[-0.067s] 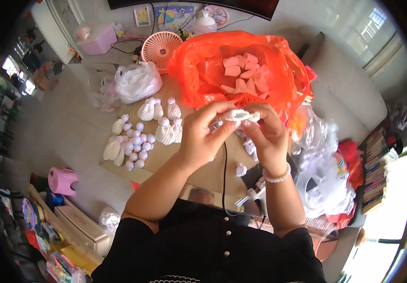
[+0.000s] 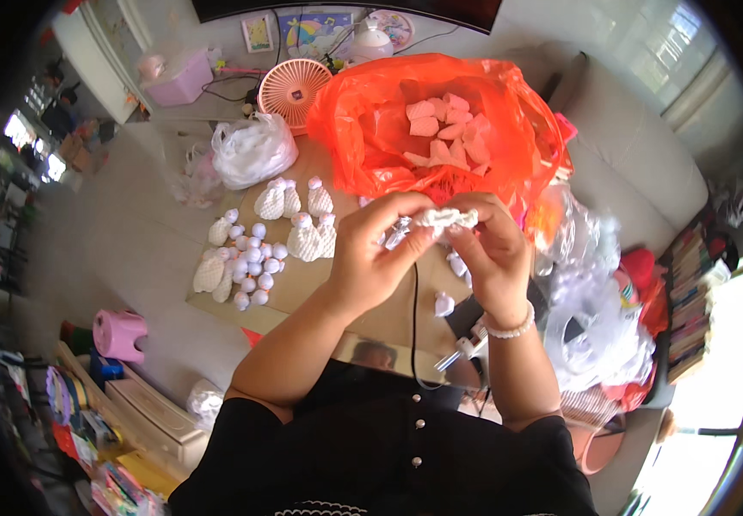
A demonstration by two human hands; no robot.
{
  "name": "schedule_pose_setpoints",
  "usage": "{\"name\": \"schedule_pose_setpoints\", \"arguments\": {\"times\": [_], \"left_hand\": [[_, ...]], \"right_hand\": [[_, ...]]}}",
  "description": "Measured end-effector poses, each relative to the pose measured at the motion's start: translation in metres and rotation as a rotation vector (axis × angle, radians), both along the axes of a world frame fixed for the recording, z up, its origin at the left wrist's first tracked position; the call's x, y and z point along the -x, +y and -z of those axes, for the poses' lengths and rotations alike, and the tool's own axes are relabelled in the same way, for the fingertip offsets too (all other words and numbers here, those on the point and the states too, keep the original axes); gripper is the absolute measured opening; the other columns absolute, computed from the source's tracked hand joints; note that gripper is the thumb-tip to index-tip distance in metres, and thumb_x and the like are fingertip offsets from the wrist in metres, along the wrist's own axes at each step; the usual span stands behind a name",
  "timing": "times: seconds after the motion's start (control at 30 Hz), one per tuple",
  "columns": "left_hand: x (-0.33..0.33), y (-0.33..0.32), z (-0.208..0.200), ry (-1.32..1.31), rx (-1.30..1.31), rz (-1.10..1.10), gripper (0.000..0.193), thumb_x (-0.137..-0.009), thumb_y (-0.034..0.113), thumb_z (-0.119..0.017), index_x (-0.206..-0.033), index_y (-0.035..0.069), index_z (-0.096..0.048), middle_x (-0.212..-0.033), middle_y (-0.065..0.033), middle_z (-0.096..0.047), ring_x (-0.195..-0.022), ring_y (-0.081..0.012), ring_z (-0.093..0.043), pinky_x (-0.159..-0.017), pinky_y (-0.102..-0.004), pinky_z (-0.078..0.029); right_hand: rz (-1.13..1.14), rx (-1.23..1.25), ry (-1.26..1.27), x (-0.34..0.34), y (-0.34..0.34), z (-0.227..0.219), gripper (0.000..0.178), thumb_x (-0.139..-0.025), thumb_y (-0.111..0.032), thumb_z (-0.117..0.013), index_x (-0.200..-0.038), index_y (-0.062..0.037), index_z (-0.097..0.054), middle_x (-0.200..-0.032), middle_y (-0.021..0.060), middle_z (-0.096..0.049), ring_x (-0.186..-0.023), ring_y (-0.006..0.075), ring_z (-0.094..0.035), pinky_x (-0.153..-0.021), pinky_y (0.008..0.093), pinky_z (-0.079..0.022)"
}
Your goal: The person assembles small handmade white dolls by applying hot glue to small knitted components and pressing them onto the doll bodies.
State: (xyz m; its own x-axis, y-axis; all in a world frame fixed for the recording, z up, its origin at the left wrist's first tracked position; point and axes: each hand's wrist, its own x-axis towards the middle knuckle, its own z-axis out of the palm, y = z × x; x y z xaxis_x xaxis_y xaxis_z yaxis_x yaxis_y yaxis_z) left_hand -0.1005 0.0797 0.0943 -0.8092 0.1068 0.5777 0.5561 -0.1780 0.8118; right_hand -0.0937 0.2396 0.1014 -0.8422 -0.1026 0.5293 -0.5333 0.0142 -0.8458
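Observation:
Above the table, my left hand [image 2: 373, 249] and my right hand [image 2: 493, 254] pinch a small piece of white textured fabric [image 2: 444, 218] between thumbs and fingers. Its gathered edge faces up. To the left of my hands stand several white quilted pouches [image 2: 305, 241], some topped with a pale ball. Beside them lies a cluster of pale lilac balls [image 2: 255, 262] with small orange spots. One loose pale piece [image 2: 444, 304] rests below my right hand. A bracelet of white beads circles my right wrist.
A large red plastic bag [image 2: 363, 129] holding pink fabric pieces lies beyond my hands. Near it are a pink fan [image 2: 294, 95] and a white plastic bag [image 2: 255, 153]. A black cord [image 2: 414, 331] runs across the table near a white tool [image 2: 464, 351]. Clear bags [image 2: 591, 335] pile up at right.
The view has shifted slightly. Both hands keep hold of the white fabric, whose gathered edge looks a little more spread and turned.

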Motion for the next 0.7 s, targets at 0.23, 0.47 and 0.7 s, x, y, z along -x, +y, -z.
{"name": "schedule_pose_setpoints", "arguments": {"times": [0.23, 0.47, 0.7], "left_hand": [[-0.068, -0.022, 0.008, -0.038, -0.099, 0.302, 0.011, -0.089, -0.004, -0.057, -0.1, -0.006, -0.055, -0.099, -0.0091, -0.057, -0.09, -0.0139, -0.056, -0.08, -0.0262, -0.046], [-0.128, -0.057, 0.039, -0.116, -0.149, 0.289, 0.011, -0.092, 0.0, -0.055, -0.101, -0.005, -0.055, -0.099, -0.0074, -0.057, -0.089, -0.0113, -0.055, -0.076, -0.0237, -0.046], [-0.154, -0.079, 0.056, -0.163, -0.018, 0.312, 0.007, -0.088, 0.002, -0.061, -0.092, -0.002, -0.057, -0.099, -0.0085, -0.058, -0.088, -0.014, -0.056, -0.074, -0.0239, -0.046]], "right_hand": [[0.173, -0.009, 0.094, -0.089, -0.025, 0.013, 0.014, -0.08, -0.001, -0.068, -0.093, -0.0006, -0.062, -0.092, 0.0097, -0.062, -0.084, 0.0196, -0.059, -0.078, 0.0296, -0.046], [0.319, -0.141, 0.085, -0.148, -0.073, 0.036, 0.013, -0.078, 0.0, -0.069, -0.088, -0.0004, -0.061, -0.086, 0.0109, -0.061, -0.077, 0.0226, -0.06, -0.07, 0.0295, -0.047], [0.362, -0.145, 0.047, -0.186, -0.087, 0.052, 0.011, -0.08, -0.001, -0.068, -0.088, 0.0004, -0.06, -0.085, 0.0083, -0.06, -0.076, 0.0163, -0.059, -0.068, 0.0256, -0.046]]}}
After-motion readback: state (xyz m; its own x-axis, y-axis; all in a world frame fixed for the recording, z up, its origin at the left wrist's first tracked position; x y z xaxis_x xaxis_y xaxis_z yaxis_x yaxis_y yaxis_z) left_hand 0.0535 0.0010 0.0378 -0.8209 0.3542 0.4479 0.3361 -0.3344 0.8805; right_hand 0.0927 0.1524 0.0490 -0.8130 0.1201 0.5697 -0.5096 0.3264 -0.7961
